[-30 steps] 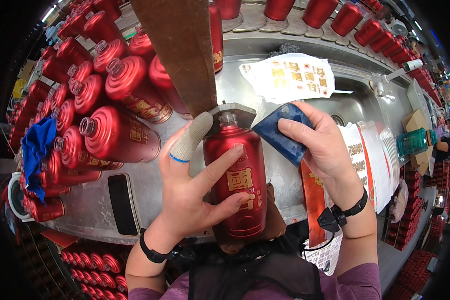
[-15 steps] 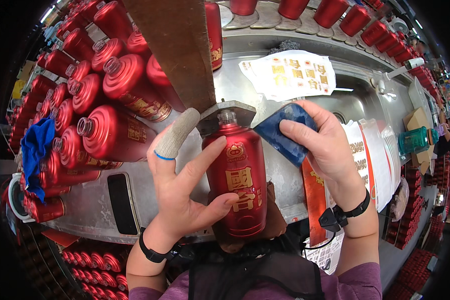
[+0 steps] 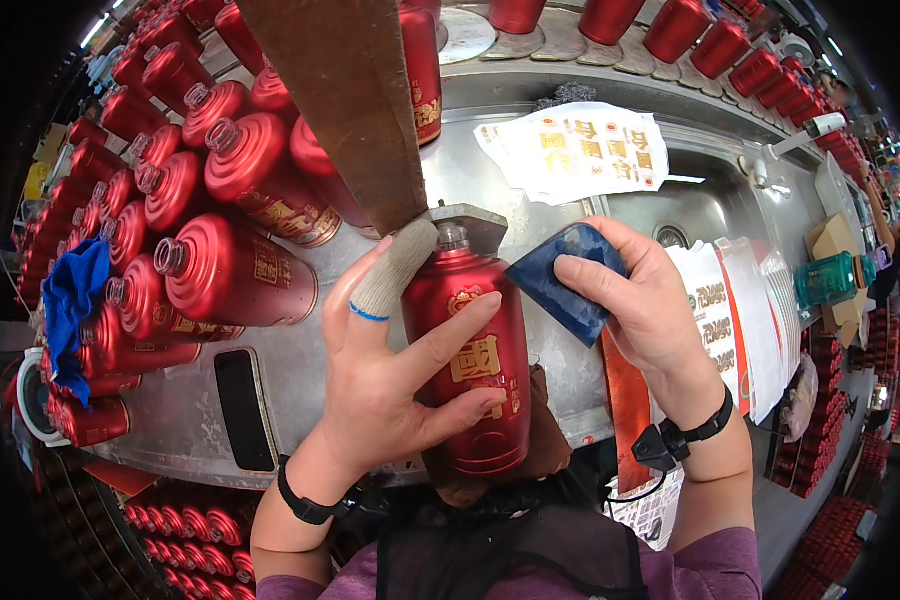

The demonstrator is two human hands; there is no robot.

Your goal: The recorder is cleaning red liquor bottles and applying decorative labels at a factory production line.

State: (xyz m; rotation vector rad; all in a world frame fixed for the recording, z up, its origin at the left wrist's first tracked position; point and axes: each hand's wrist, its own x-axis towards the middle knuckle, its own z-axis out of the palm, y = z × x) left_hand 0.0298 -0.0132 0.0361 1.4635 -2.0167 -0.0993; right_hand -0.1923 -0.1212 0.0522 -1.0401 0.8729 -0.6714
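1. Head view: a glossy red ceramic bottle with a gold emblem stands out at the centre, its body toward the person and its short open neck pointing away, up against a grey metal block at the foot of a slanted brown wooden beam.
2. The left hand grips this bottle from its left side: the fingers cross the front of the bottle over the emblem, and the thumb, in a beige knitted finger cot with a blue rim, points up beside the neck.
3. The right hand is closed on a dark blue folded pad, pressed against the bottle's upper right shoulder.
4. Both wrists carry black bands.
5. The bottle lies over a steel worktop.
6. Left of the bottle, many matching red bottles lie stacked on their sides, necks toward the left; a blue cloth hangs at the far left of that stack.
7. Beyond the bottle lies a white sheet of red-and-gold labels.
8. Right of the bottle, more white label strips lie in a pile, and a teal plastic container stands further right.
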